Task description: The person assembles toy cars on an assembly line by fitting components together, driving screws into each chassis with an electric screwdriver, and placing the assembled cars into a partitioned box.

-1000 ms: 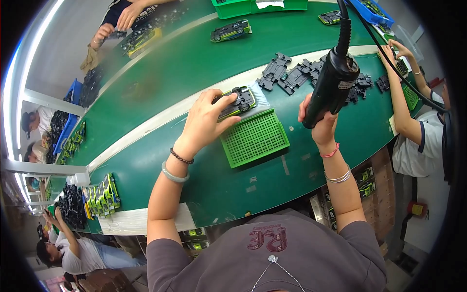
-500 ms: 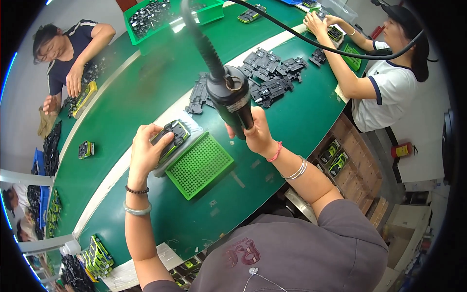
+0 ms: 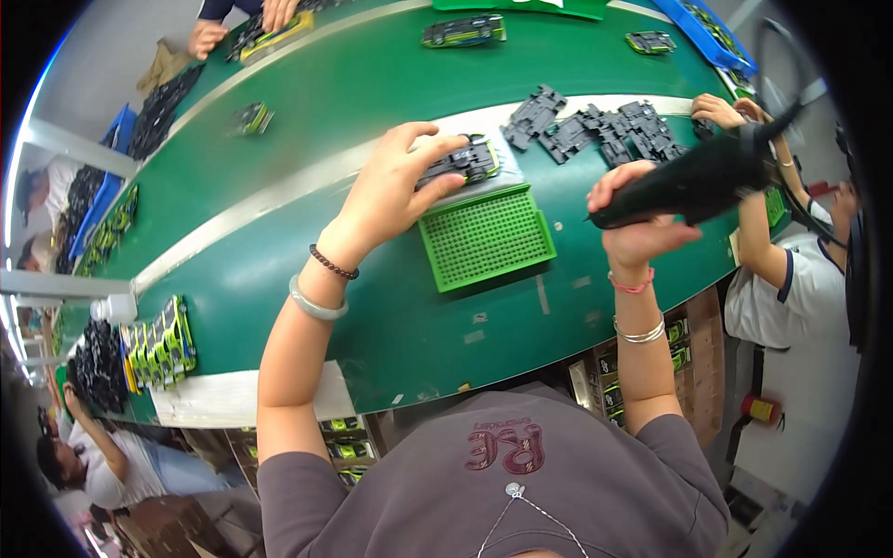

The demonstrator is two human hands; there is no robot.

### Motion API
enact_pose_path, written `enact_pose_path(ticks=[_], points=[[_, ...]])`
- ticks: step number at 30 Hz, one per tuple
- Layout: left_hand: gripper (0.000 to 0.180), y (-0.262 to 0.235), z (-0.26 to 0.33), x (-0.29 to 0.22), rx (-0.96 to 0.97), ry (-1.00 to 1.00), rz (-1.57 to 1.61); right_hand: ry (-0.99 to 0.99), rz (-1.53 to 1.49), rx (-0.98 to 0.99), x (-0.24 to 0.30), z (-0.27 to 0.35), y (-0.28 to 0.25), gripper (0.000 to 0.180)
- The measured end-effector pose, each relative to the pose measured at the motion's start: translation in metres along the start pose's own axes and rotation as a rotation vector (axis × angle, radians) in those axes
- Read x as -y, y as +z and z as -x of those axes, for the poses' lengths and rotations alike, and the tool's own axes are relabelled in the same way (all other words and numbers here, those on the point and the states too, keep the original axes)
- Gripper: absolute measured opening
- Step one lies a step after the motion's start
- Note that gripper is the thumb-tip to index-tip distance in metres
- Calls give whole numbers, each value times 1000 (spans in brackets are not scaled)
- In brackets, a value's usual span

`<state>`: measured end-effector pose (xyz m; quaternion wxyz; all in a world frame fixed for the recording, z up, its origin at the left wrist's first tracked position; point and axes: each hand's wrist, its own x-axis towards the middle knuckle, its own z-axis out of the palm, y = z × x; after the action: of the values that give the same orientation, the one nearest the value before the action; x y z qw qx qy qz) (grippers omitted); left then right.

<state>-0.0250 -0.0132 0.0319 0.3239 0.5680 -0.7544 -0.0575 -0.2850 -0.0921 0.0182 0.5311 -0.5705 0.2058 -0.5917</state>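
Observation:
My left hand (image 3: 400, 181) is closed around a small toy car (image 3: 481, 160) lying upside down, its dark underside up and lime-green edges showing. It rests on a pale pad just beyond a green perforated tray (image 3: 488, 240). A black corded electric screwdriver (image 3: 693, 181) lies across my right hand (image 3: 637, 223), fingers curled behind it and thumb stretched out below. The tool is tilted nearly level, its narrow end pointing left and apart from the car. Black plastic chassis plates (image 3: 642, 128) lie piled past my right hand.
More toy cars (image 3: 463, 32) lie on the green belt beyond a pale strip. A stack of green cars (image 3: 160, 342) stands at the left. Co-workers' hands (image 3: 277, 14) are at the far left, and another person (image 3: 791, 279) works at the right. Cars fill wooden compartments (image 3: 702, 372) below the table.
The view has swung to the right. The screwdriver has gone from upright to nearly level, out to the right with my right hand. My left hand still holds the car on the pad.

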Motion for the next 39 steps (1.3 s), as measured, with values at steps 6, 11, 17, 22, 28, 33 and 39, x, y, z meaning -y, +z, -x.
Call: enact_pose_path(ticks=[6, 11, 17, 22, 28, 33, 39], points=[[37, -2, 20, 16, 37, -2, 12, 35, -470, 158, 10, 4, 87, 100], [40, 3, 22, 26, 0, 83, 39, 187, -248, 181, -12, 11, 125, 102], [40, 4, 23, 27, -14, 80, 50, 168, -152, 203, -30, 14, 129, 99], [41, 4, 25, 30, -19, 70, 53, 169, -176, 198, -38, 15, 132, 98], [41, 5, 25, 31, -18, 73, 38, 151, -263, 237, -43, 16, 131, 96], [41, 6, 25, 31, -20, 67, 43, 125, -146, 251, -42, 16, 131, 97], [41, 6, 25, 30, -21, 60, 50, 123, -143, 256, -41, 15, 131, 97]])
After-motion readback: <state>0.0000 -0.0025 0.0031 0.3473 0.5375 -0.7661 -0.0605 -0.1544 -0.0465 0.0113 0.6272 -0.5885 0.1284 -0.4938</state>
